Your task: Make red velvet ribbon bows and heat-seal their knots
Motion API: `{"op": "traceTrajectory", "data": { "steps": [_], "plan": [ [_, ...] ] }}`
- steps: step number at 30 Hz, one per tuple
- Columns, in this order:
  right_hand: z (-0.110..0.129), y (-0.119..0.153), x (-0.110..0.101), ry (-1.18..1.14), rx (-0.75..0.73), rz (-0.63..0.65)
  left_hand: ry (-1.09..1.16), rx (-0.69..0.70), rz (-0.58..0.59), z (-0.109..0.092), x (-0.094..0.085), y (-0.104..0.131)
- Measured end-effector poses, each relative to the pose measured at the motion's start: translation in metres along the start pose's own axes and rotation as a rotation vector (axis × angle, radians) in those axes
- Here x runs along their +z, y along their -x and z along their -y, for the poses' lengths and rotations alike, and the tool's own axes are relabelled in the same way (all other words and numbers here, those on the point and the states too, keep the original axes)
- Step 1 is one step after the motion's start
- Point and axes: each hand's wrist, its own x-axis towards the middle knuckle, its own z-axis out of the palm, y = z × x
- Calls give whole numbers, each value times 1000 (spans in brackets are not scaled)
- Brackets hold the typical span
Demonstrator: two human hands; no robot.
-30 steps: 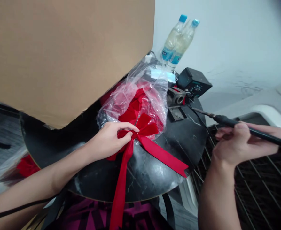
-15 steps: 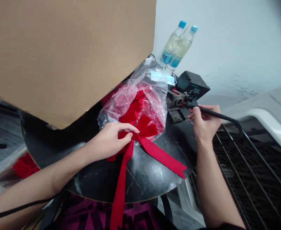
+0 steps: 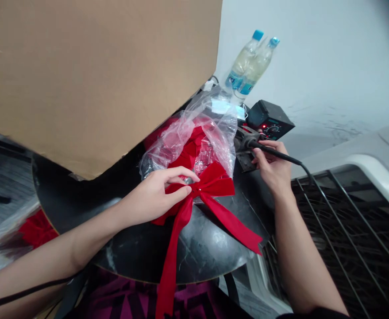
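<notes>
My left hand [image 3: 161, 195] pinches a red ribbon bow [image 3: 218, 180] near its knot. The bow's two tails hang toward me, one over the table's front edge. Behind the bow, a clear plastic bag [image 3: 171, 148] lies with more red bows inside. Over on the right, my right hand [image 3: 275, 170] is closed around the black handle of a soldering iron [image 3: 275, 153]. Its front end is inside the iron stand [image 3: 244, 137], so the tip is hidden. Beside the stand is a black soldering station [image 3: 272, 118] with a dial and a lit red light.
A large cardboard box [image 3: 98, 79] covers the back left of the round black table [image 3: 210, 243]. Two bottles [image 3: 257, 66] and a blue face mask [image 3: 227, 108] sit at the back. A grated white appliance [image 3: 333, 221] stands to the right. More red bows [image 3: 38, 228] lie in plastic lower left.
My right hand has moved left, pushing the soldering iron into its stand. The bow has turned slightly in my left hand and shifted right. The station's red light now shows.
</notes>
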Motion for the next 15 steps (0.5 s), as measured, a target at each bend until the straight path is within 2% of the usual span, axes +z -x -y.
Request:
{"op": "traceTrajectory", "data": {
  "steps": [4,10,15],
  "plan": [
    [2,4,2,4,67,-21,205,-77,91,-2,-2,1],
    [4,11,5,-6,237,-69,329,-102,133,-8,-4,1],
    [17,24,2,-20,381,62,419,-91,147,-9,-3,0]
  ]
}}
